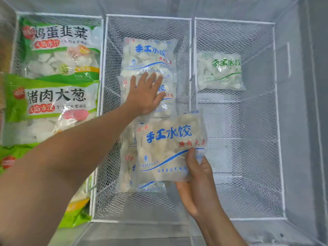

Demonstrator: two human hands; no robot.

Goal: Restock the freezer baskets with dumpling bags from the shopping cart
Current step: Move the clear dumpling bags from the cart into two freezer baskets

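Observation:
I look down into three white wire freezer baskets. In the middle basket (149, 17) lie clear dumpling bags with blue print: one at the far end (149, 55), and a second one (167, 96) under my left hand (146, 94), which rests flat on it with fingers spread. My right hand (198, 180) grips the lower right corner of another blue-print bag (166, 148), held above more bags (126, 167) at the near end. The right basket (234, 22) holds one green-print bag (220, 71).
The left basket (58, 15) is packed with large green dumpling bags (53, 100). Grey freezer walls (301, 103) surround the baskets. The near part of the right basket shows bare mesh (245, 157). The shopping cart is out of view.

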